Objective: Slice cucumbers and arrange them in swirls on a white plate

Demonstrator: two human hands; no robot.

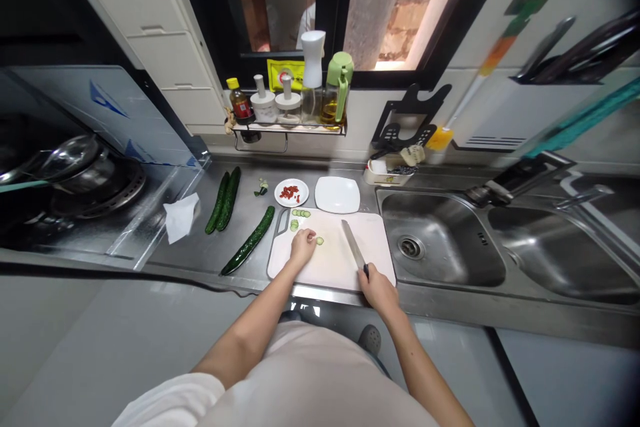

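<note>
My right hand [379, 288] grips the black handle of a kitchen knife [354, 245], its blade slanting up and left over the white cutting board [337, 267]. On the board's left half is my left hand [303, 247], fingers curled and drawn together; whether something is between the fingertips I cannot make out. A cucumber slice [320, 241] lies right beside those fingertips. More cucumber slices [301, 213] rest in a row near the board's upper left, with a small stack [295, 225] below them. One whole cucumber [249, 241] lies left of the board.
Two more cucumbers [223, 200] and a white paper [181, 217] lie further left. Behind the board sit a small plate [278, 201] of red pieces and a white plate [337, 195]. A double sink [440, 240] is at right, a stove [95, 197] at left, a condiment rack [295, 127] above.
</note>
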